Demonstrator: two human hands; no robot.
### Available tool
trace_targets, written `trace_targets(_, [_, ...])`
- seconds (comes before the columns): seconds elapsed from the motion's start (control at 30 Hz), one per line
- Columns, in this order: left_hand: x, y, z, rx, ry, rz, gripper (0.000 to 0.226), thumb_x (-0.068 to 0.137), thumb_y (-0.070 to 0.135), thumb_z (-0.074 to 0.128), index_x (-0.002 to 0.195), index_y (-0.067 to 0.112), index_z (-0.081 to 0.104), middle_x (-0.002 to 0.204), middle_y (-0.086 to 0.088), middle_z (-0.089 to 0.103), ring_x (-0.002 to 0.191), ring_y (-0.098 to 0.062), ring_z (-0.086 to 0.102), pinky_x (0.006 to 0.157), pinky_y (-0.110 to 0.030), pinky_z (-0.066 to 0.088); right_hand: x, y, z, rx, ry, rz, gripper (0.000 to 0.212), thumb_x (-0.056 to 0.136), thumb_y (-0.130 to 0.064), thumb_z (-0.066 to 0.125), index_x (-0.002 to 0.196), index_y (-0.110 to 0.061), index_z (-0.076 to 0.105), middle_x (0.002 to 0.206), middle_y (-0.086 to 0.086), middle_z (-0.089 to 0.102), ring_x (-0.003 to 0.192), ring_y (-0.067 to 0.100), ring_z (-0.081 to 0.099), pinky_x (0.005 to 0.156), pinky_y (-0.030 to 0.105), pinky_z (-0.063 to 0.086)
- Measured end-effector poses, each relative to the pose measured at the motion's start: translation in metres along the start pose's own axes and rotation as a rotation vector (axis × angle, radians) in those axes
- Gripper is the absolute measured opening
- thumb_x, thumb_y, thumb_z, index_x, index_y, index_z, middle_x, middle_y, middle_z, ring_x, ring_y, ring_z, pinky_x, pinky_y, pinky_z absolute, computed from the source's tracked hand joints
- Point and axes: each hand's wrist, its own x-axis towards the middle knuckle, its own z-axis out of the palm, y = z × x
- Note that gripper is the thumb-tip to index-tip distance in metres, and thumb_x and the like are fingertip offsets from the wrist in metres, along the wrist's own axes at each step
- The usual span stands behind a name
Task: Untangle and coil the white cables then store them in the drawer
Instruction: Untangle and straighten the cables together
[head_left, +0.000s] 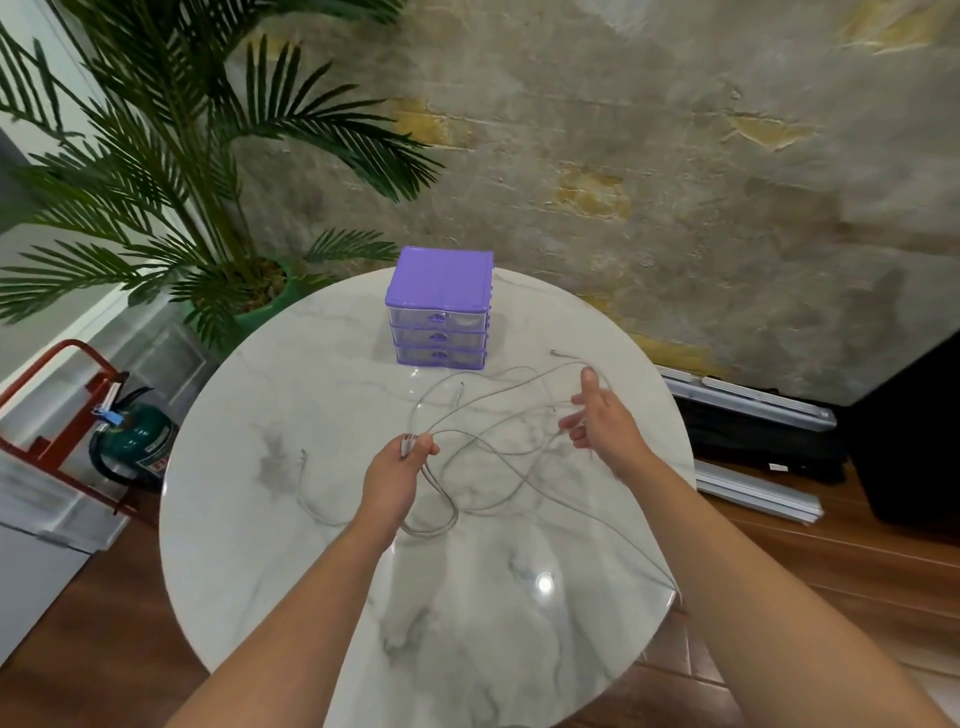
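Several white cables (498, 447) lie tangled in loose loops across the middle of a round white marble table (291, 545). My left hand (397, 475) pinches a bundle of cable ends near their plugs, just above the table. My right hand (602, 421) hovers to the right with fingers spread, and a cable strand runs over its fingers. A small purple drawer unit (440, 306) with three clear drawers, all closed, stands at the table's far edge behind the cables.
A potted palm (171, 171) stands behind the table on the left. A green fire extinguisher (137, 441) in a red stand sits on the floor at left. Metal rails (753, 488) and a black bag lie on the floor at right.
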Motion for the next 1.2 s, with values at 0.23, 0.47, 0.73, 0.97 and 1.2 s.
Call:
trace_targets(0.23, [0.002, -0.009, 0.001, -0.050, 0.007, -0.033, 0.025, 0.095, 0.037, 0.054, 0.083, 0.020, 0.067, 0.065, 0.010, 0.047, 0.063, -0.009, 0.043, 0.070, -0.032, 0.034, -0.002, 0.033, -0.014, 0.047, 0.014, -0.006, 0.025, 0.095, 0.004, 0.051, 0.116, 0.006, 0.064, 0.091, 0.012, 0.066, 0.069, 0.016, 0.059, 0.063, 0.016, 0.055])
trace_targets(0.47, [0.001, -0.009, 0.005, -0.082, 0.015, -0.012, 0.025, 0.096, 0.038, 0.053, 0.083, 0.021, 0.066, 0.065, 0.009, 0.046, 0.062, -0.009, 0.041, 0.067, -0.032, 0.034, -0.012, -0.016, -0.024, 0.177, -0.025, -0.199, 0.026, 0.103, -0.024, 0.045, 0.118, -0.021, 0.065, 0.096, 0.010, 0.071, 0.086, 0.025, 0.069, 0.074, 0.032, 0.056])
trace_targets(0.73, [0.007, -0.011, 0.002, -0.091, -0.002, -0.014, 0.025, 0.096, 0.038, 0.054, 0.085, 0.020, 0.067, 0.065, 0.012, 0.047, 0.064, -0.007, 0.042, 0.076, -0.032, 0.033, 0.000, -0.010, -0.025, -0.071, 0.068, -0.159, 0.030, 0.101, -0.037, 0.046, 0.127, -0.027, 0.058, 0.065, 0.005, 0.063, 0.043, 0.014, 0.051, 0.048, 0.024, 0.047])
trace_targets(0.97, [0.013, -0.011, 0.002, -0.092, -0.012, -0.008, 0.025, 0.096, 0.038, 0.054, 0.084, 0.021, 0.067, 0.064, 0.010, 0.046, 0.062, -0.009, 0.041, 0.065, -0.031, 0.034, -0.008, 0.024, -0.030, -0.159, 0.014, 0.028, 0.026, 0.097, -0.031, 0.054, 0.102, -0.006, 0.059, 0.066, 0.008, 0.063, 0.046, 0.020, 0.052, 0.047, 0.028, 0.045])
trace_targets(1.2, [0.015, -0.016, 0.009, -0.088, 0.045, -0.032, 0.025, 0.096, 0.038, 0.053, 0.081, 0.022, 0.066, 0.068, 0.005, 0.045, 0.063, -0.014, 0.040, 0.070, -0.033, 0.034, -0.029, 0.021, -0.057, -0.169, 0.154, -0.082, 0.017, 0.095, -0.038, 0.056, 0.094, -0.026, 0.067, 0.070, -0.003, 0.057, 0.061, 0.014, 0.051, 0.054, 0.026, 0.041])
